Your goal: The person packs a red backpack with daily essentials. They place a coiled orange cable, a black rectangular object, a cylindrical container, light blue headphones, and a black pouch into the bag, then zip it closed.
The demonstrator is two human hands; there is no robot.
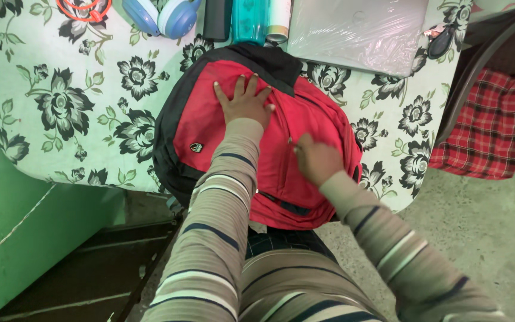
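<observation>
On the bench (pixel 61 155) with its floral cover, just in front of me, lies a red and black backpack (pixel 210 128), its lower end hanging over the near edge toward my lap. My left hand (pixel 244 101) lies flat on the upper front panel, fingers spread, pressing the bag down. My right hand (pixel 316 160) is closed into a pinch at the zip line that runs down the front; I judge it has the zip pull, though the pull itself is hidden under my fingers. Above the hand the seam looks shut, while near the bottom a dark gap shows, so the zipping seems partly done. Behind the bag sit blue headphones (pixel 161 15), a teal bottle (pixel 249 19) and a plastic-wrapped grey laptop (pixel 359 30).
</observation>
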